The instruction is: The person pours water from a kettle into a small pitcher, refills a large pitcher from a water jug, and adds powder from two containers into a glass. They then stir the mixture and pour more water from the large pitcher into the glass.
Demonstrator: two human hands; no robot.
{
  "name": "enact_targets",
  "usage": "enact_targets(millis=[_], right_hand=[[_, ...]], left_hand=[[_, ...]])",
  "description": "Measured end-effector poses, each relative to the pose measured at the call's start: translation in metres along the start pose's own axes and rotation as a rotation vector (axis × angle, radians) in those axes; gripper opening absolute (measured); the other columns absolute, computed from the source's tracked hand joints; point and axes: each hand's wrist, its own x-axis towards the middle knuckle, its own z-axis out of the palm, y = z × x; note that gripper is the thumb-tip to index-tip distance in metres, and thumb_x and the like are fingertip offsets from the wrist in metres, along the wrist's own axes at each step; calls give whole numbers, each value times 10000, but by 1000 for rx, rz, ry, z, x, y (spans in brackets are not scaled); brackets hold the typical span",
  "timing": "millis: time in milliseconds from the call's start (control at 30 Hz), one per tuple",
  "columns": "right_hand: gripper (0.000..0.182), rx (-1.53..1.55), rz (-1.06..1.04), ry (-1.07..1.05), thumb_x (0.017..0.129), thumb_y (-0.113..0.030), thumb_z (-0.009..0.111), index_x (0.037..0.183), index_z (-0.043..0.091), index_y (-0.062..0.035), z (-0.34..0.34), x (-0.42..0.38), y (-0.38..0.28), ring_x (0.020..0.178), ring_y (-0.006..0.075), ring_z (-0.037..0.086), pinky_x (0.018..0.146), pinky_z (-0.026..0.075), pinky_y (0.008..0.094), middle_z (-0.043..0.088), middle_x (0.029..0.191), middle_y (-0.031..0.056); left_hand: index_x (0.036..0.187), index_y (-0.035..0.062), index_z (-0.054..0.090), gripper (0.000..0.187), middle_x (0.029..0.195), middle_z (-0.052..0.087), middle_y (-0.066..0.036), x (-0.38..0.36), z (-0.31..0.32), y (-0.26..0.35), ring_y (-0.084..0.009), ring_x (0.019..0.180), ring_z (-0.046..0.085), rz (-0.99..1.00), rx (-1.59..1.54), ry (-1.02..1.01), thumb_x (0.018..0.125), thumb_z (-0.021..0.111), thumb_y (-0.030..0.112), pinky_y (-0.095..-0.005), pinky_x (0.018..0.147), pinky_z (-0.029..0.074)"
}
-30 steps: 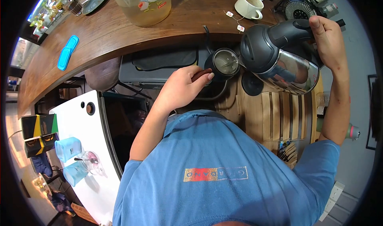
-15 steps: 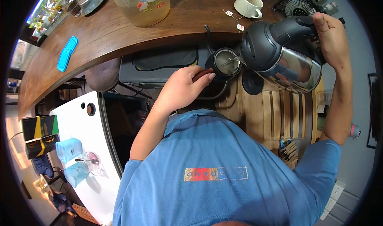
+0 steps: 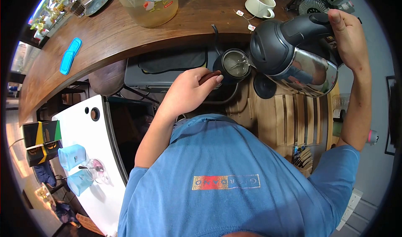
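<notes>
Black kettle handle (image 3: pixel 302 28) lies inside the right hand's (image 3: pixel 352 42) fingers (image 3: pixel 335 18).

You stand in a kitchen or drink-making corner; whether it belongs to a home or a small café cannot be told. Before you, from ten to one o'clock, runs a curved brown wooden counter (image 3: pixel 205 17). On it, at eleven, sits a large translucent plastic container with printed flowers (image 3: pixel 144 11); at one, a cream ceramic mug (image 3: pixel 258 6) with tea-bag tags (image 3: pixel 251 27) outside it. Your shiny-bodied kettle with black lid and handle (image 3: pixel 289 48) is at two o'clock. At eight, a white flat-topped unit (image 3: pixel 94 134) bears translucent blue plastic containers (image 3: pixel 72 156). Toward ten, a round brown cushioned stool (image 3: pixel 106 78) stands below the counter.
</notes>
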Motion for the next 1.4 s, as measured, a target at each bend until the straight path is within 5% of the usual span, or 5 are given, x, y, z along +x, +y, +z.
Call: enact_targets(millis=[33, 467, 633, 1400], right_hand=[[635, 0, 0, 0, 915, -629, 443, 675, 462, -42, 0, 0, 0, 607, 53, 303, 525, 253, 241, 350, 625, -70], [628, 23, -28, -6, 931, -612, 430, 707, 493, -29, 0, -3, -2, 617, 46, 316, 531, 262, 236, 359, 630, -71], [625, 5, 19, -54, 937, -603, 426, 721, 515, -23, -5, -4, 3, 614, 41, 319, 528, 260, 234, 369, 635, -73], [623, -18, 23, -13, 931, -606, 435, 718, 514, -26, 3, -8, 5, 624, 51, 322, 540, 270, 234, 374, 637, -69]], left_hand=[[985, -58, 657, 369, 690, 614, -94, 0, 0, -2, -117, 612, 527, 31, -2, 9, 908, 612, 301, -278, 568, 433], [1010, -56, 654, 377, 757, 648, -131, -7, -2, -8, -141, 662, 569, -9, 66, -9, 907, 607, 303, -286, 613, 455], [858, -53, 619, 355, 653, 557, -152, -8, 3, -11, -211, 579, 490, -10, 14, 34, 898, 608, 299, -329, 576, 422], [749, -54, 557, 395, 588, 481, -146, -5, 14, -26, -199, 532, 424, -14, -26, 34, 896, 611, 308, -334, 528, 387]])
